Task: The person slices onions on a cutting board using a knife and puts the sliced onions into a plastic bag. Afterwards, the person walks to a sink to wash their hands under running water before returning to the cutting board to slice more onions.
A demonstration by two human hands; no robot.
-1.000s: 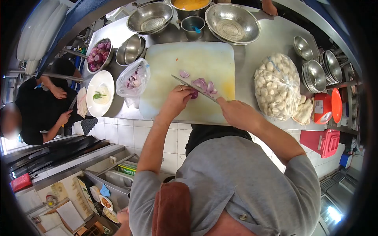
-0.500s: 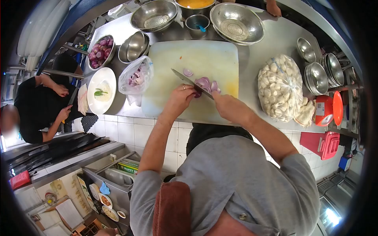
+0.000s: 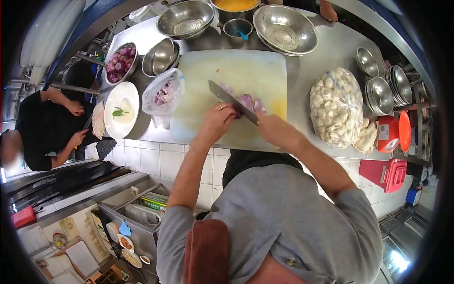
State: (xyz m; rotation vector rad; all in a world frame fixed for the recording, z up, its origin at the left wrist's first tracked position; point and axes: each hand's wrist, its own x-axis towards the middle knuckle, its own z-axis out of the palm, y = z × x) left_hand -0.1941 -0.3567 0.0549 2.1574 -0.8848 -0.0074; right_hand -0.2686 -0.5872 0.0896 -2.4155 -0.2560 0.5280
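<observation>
On a large white cutting board (image 3: 203, 66), my right hand (image 3: 275, 129) is closed round the handle of a kitchen knife (image 3: 228, 98), its blade pointing up and to the left. My left hand (image 3: 216, 124) has its fingertips bunched on a red onion piece (image 3: 238, 115) beside the blade, mostly hidden by the fingers. Cut onion slices (image 3: 247, 101) lie just past the knife, and another slice (image 3: 226, 88) is partly covered by the blade. A plastic bag (image 3: 163, 92) with onion bits stands at the board's left edge.
Left are a white plate (image 3: 109, 113) and a bowl of red onions (image 3: 121, 64). Steel colanders (image 3: 285, 29) stand at the back. A bag of garlic (image 3: 336, 106) sits right, near stacked bowls (image 3: 379, 94). A co-worker (image 3: 52, 128) holding a knife stands at left.
The knife has turned so that more of its blade face shows, and it now overlaps the single slice. My hands have barely moved.
</observation>
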